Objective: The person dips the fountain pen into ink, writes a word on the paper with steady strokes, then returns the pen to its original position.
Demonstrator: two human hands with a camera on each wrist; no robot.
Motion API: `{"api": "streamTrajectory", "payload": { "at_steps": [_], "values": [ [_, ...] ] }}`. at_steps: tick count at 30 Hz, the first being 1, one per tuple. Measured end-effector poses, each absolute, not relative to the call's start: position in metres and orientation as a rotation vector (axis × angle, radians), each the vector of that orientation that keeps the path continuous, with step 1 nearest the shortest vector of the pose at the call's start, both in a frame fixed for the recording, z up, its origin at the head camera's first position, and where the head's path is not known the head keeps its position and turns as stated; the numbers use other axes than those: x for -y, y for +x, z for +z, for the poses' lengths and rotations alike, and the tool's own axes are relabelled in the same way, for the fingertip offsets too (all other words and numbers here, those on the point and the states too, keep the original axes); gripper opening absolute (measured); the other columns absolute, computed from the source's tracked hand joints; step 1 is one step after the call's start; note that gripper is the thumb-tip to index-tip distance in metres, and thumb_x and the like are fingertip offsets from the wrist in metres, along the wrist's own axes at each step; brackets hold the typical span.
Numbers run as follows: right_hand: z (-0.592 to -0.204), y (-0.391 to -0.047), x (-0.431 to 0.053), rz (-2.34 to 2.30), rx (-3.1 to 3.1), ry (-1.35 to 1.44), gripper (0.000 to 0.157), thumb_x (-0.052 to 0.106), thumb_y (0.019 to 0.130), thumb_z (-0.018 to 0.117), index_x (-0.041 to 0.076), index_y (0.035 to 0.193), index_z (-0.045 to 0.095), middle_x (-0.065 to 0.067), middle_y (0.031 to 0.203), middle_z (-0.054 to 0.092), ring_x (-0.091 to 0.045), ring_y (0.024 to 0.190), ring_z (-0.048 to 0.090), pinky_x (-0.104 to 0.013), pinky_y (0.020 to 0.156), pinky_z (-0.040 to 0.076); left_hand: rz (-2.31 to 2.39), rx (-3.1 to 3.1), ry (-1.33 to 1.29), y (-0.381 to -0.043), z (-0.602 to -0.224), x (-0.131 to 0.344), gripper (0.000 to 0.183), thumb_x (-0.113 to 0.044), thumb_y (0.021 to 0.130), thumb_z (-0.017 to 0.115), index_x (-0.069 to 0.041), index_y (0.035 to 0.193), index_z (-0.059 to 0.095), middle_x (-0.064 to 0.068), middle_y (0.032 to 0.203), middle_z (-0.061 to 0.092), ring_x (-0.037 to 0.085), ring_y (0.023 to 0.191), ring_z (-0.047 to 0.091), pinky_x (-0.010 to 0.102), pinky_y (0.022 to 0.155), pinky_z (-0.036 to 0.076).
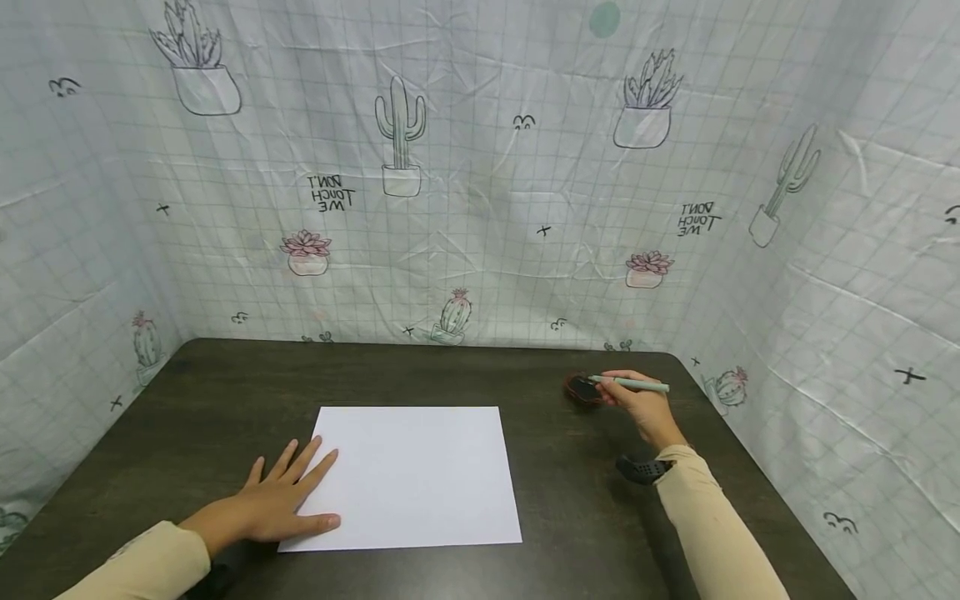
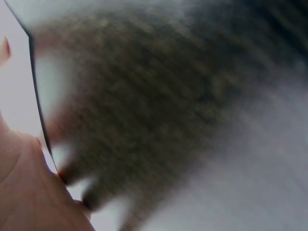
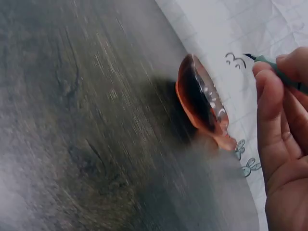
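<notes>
My left hand (image 1: 273, 508) lies flat, fingers spread, over the left edge of a blank white sheet of paper (image 1: 420, 475). In the left wrist view its palm (image 2: 29, 187) shows at the lower left beside the sheet's edge. My right hand (image 1: 641, 408) pinches a slim pale green pen (image 1: 647, 385) between thumb and fingers. The pen's dark pointed tip reaches over a small reddish dish (image 1: 572, 388) with a dark inside. In the right wrist view that dish (image 3: 180, 91) looks glossy and orange-rimmed, and the pen (image 3: 264, 60) points left, above and right of it.
All of this sits on a dark wood-grain table (image 1: 247, 375). A pale curtain (image 1: 480, 217) printed with potted cacti hangs along the back and both sides of it. On the right wrist is a black strap (image 1: 641, 469).
</notes>
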State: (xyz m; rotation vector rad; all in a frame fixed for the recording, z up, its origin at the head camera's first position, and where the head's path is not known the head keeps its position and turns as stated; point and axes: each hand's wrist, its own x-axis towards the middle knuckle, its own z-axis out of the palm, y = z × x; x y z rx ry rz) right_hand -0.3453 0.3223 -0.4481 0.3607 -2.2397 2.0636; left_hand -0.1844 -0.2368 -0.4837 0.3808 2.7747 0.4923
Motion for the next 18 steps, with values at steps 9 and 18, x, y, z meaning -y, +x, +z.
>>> {"api": "streamTrajectory", "payload": {
  "at_steps": [9,18],
  "values": [
    [-0.4508,-0.3508,-0.3279,1.673,2.538,0.174,0.038,0.022,0.091,0.068,-0.008,0.114,0.063,-0.019,0.094,0.071,-0.032,0.086,0.068,-0.042,0.079,0.056,0.492,-2.77,0.383,-0.1846,-0.4833,0.2373,0.099,-0.082,0.077,0.046,-0.029,0.155,0.014,0.007,0.162,-0.003,0.044,0.144,-0.007,0.077,0.099,-0.008],
    [-0.4571,-0.355,-0.3239,1.324,2.676,0.004,0.031,0.027,0.089,0.069,0.002,0.107,0.071,-0.008,0.083,0.073,-0.022,0.075,0.067,-0.038,0.074,0.054,0.496,-2.799,0.386,-0.1834,-0.4835,0.2374,0.099,-0.082,0.076,0.047,-0.028,0.154,0.018,0.008,0.162,0.001,0.045,0.144,-0.003,0.077,0.099,-0.005]
  ]
}}
